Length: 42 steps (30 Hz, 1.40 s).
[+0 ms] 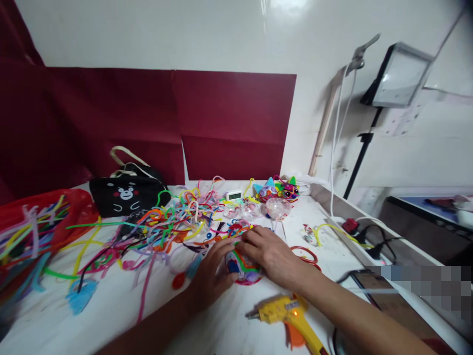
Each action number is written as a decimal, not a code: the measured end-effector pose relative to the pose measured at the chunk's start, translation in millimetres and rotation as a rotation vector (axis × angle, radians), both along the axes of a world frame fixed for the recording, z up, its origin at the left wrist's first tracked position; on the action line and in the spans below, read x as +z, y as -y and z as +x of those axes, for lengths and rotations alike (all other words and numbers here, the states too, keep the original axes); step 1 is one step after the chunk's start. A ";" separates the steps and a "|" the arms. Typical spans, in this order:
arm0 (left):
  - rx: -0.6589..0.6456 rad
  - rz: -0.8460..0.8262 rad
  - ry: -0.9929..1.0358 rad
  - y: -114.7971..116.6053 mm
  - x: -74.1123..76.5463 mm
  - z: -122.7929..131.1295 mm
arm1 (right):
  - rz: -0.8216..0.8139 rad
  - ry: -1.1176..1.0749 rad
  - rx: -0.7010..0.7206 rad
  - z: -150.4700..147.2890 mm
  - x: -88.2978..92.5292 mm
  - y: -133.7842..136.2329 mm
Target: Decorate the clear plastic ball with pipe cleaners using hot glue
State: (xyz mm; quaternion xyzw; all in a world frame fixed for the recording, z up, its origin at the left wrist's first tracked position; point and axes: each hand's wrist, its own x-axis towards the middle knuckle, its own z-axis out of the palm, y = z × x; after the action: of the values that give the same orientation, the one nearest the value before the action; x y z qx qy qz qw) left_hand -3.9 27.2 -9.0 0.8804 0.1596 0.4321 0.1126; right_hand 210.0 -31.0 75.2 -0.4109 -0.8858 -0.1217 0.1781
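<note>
White wall rises at the back, with dark red paper sheets (232, 123) fixed across its lower part; below them runs a white counter (111, 315) strewn with craft things; a lamp panel (401, 76) on a black stand is at the right.

Both hands meet near the middle of the counter, over a small ball wrapped in coloured pipe cleaners (242, 268); the left hand (212, 276) is curled about the ball's left side, fingers bent and gripping it; the right hand (271, 256) lies over its top and right side, fingers pressed down on the wrapping, holding it as well; the ball rests on the counter between them.

Just behind the hands spreads a loose heap of pipe cleaners (166, 227) in many colours; further back lie clear plastic balls (251, 210), a small white digital clock (234, 195) and bright cat-faced toys (281, 190); a black bag with a bear face (125, 195) stands at the back left, and a red plastic bag (74, 207) holding more pipe cleaners lies at the far left.

Near the right forearm, at the front, lies a yellow glue gun (284, 310) with its small light glowing, nozzle pointing left; red rings (306, 254) lie just beside the right wrist; a phone (373, 288) lies near the counter's right edge.
</note>
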 end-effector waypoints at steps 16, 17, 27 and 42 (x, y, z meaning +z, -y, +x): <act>-0.009 -0.008 0.016 -0.5 -2.5 0.2 | 0.030 0.056 0.015 -1.6 0.3 2.8; -0.010 -0.007 0.013 -0.7 -3.3 -0.2 | 0.029 0.061 0.015 -1.7 0.6 3.2; 0.021 0.022 -0.008 -0.9 -2.9 -1.9 | 0.066 0.080 0.010 -1.9 -2.1 2.9; 0.121 -0.126 -0.051 5.7 0.6 -1.3 | 0.090 0.081 0.013 -2.1 -3.5 2.2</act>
State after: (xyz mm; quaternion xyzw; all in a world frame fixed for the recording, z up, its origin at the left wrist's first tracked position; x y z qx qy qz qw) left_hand -5.2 21.5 -8.4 0.8712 0.2422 0.4044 0.1373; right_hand 207.9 -33.2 71.6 -0.3915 -0.8886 -0.1766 0.1612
